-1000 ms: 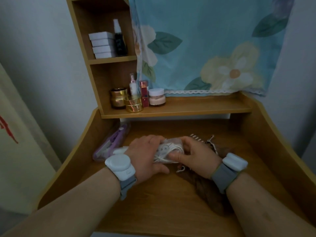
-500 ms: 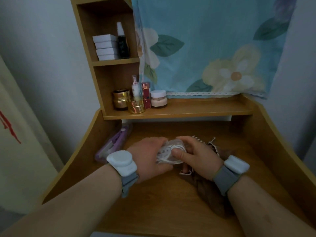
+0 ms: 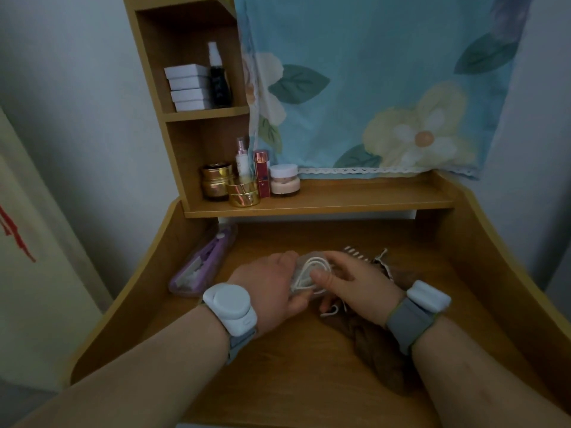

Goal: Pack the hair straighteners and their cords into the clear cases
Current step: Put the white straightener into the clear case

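A clear case (image 3: 304, 288) holding a coiled white cord (image 3: 310, 268) sits between both hands at the middle of the desk. My left hand (image 3: 268, 288) grips its left end and hides most of it. My right hand (image 3: 358, 284) holds the right end, with the thumb pressed on the cord through the lid. A second clear case (image 3: 202, 265) with a purple hair straightener (image 3: 213, 253) inside lies at the desk's left side, apart from both hands.
A brown hairpiece (image 3: 380, 350) lies under my right wrist, a white comb (image 3: 357, 253) behind my hand. Jars and bottles (image 3: 244, 183) stand on the low shelf (image 3: 340, 202). White boxes (image 3: 188, 88) sit higher up. Raised desk sides (image 3: 123, 301) flank the work area.
Both hands have tipped the case so its right end rises, and my right thumb has shifted onto the top of the coiled cord. The camera has drifted slightly.
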`<state>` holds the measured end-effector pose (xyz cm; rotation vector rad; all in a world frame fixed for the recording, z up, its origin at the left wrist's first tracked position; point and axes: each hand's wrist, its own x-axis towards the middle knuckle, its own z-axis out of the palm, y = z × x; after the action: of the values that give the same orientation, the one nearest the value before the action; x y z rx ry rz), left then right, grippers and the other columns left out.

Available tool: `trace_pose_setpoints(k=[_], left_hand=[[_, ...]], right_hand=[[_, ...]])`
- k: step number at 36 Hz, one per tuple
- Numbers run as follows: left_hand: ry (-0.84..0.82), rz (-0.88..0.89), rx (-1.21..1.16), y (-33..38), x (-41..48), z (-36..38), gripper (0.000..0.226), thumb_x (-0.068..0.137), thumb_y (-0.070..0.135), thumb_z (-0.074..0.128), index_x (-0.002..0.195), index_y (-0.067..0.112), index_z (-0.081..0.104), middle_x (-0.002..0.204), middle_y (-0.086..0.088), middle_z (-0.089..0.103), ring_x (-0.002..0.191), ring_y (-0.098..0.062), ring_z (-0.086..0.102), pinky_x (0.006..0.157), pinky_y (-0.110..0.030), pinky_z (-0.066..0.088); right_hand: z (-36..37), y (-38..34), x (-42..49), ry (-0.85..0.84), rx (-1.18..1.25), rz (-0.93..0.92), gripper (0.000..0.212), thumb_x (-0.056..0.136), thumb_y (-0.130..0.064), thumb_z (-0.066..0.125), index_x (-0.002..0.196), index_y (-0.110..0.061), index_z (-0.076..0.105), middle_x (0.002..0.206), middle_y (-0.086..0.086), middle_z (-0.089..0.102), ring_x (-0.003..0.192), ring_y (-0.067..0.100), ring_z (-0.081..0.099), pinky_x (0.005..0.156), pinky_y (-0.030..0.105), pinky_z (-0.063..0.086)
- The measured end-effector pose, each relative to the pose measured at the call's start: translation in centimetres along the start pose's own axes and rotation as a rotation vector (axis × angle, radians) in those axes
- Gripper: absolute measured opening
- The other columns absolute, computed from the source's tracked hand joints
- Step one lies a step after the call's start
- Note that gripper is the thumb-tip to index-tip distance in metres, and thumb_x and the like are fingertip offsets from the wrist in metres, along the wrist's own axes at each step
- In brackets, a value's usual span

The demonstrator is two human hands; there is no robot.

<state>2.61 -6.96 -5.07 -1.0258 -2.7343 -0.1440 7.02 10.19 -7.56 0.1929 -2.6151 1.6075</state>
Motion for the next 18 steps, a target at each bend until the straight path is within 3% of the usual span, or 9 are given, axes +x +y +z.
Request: trace_pose_setpoints(k=[4,6,10,14,18], left_hand=[[-0.092,0.018,-0.085,-0.6,0.1,-0.3,0.073,0.082,0.062,0.054,0.142,0.031,0.025,0.134,0.01,0.043,0.115,-0.008,0.044,0.089,-0.019,0.032],[-0.133,-0.001,-0.154,-0.9,0.2,-0.8,0.074,0.08,0.062,0.057,0.141,0.034,0.026,0.133,0.012,0.043,0.113,-0.005,0.044,0.087,-0.017,0.032],[-0.085,-0.107,-0.354,-1.3,0.4,-1.4,0.05,0.085,0.053,0.056,0.131,0.038,0.043,0.119,0.017,0.054,0.098,0.001,0.051,0.081,-0.017,0.043],[0.016,-0.166,-0.4,-1.4,0.5,-1.3,0.022,0.085,0.045,0.062,0.105,0.041,0.056,0.095,0.019,0.061,0.082,0.005,0.057,0.073,-0.019,0.049],[0.062,-0.183,-0.435,-0.9,0.2,-1.1,0.01,0.084,0.042,0.063,0.092,0.041,0.057,0.088,0.017,0.062,0.077,0.001,0.059,0.069,-0.023,0.053]], right_hand=[[-0.2,0.2,0.0,0.016,0.063,0.008,0.051,0.085,-0.035,0.062,0.131,-0.018,0.047,0.107,-0.003,0.069,0.089,0.018,0.07,0.082,0.042,0.057],[-0.1,0.3,0.1,0.017,0.099,0.018,0.042,0.09,-0.022,0.06,0.129,-0.016,0.047,0.109,-0.003,0.068,0.093,0.017,0.069,0.083,0.037,0.057],[0.0,0.0,0.1,0.0,0.126,0.015,0.032,0.092,-0.015,0.057,0.121,-0.023,0.047,0.103,-0.004,0.069,0.084,0.015,0.07,0.078,0.028,0.057],[0.1,0.1,0.0,0.016,0.127,0.027,0.032,0.092,-0.015,0.057,0.121,-0.021,0.048,0.103,-0.003,0.07,0.085,0.013,0.07,0.08,0.031,0.057],[0.2,0.3,0.1,0.039,0.128,0.039,0.035,0.09,-0.014,0.06,0.123,-0.018,0.05,0.106,-0.002,0.07,0.087,0.015,0.07,0.084,0.039,0.056]])
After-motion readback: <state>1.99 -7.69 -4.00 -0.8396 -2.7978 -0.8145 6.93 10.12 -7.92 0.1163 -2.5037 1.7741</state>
